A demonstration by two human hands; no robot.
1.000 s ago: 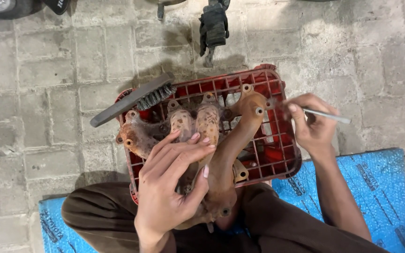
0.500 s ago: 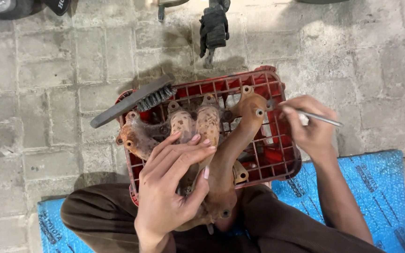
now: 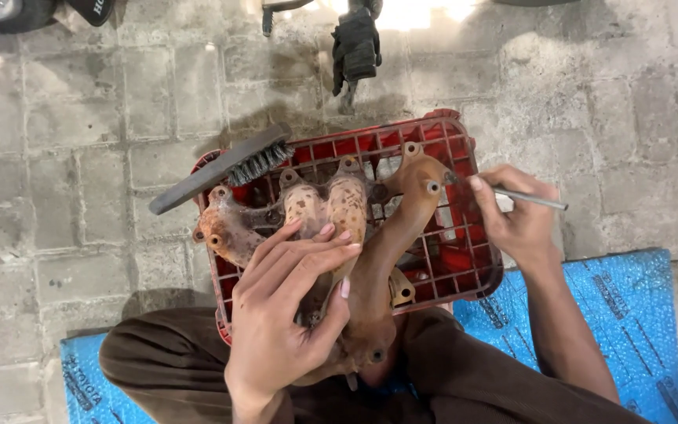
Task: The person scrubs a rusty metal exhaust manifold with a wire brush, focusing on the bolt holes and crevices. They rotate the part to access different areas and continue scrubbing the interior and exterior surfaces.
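The left hand (image 3: 288, 306) lies spread over the rusty exhaust manifold (image 3: 339, 235), its grip wrapped around the middle pipes and pressing the casting down on the red plastic crate (image 3: 464, 259) beneath it. The right hand (image 3: 515, 224) has its grip pinched shut on a thin metal rod (image 3: 535, 199), whose tip sits at the bolt hole of the flange just left of those fingers. A wire brush (image 3: 221, 169) rests on the crate's far-left corner, beyond the left hand, and a dark glove (image 3: 355, 47) lies on the paved floor (image 3: 80, 157) well past the crate. The manifold balances on an open grid and partly on the person's lap, so a hard push with the rod could rock it, making the tip skid off the hole toward the steadying fingers; flaking rust could also make the left hand's hold slip. Compared with a second ago, the right hand has drawn in closer to the flange and the rod has tilted slightly, while the left hand, brush and crate lie unchanged.
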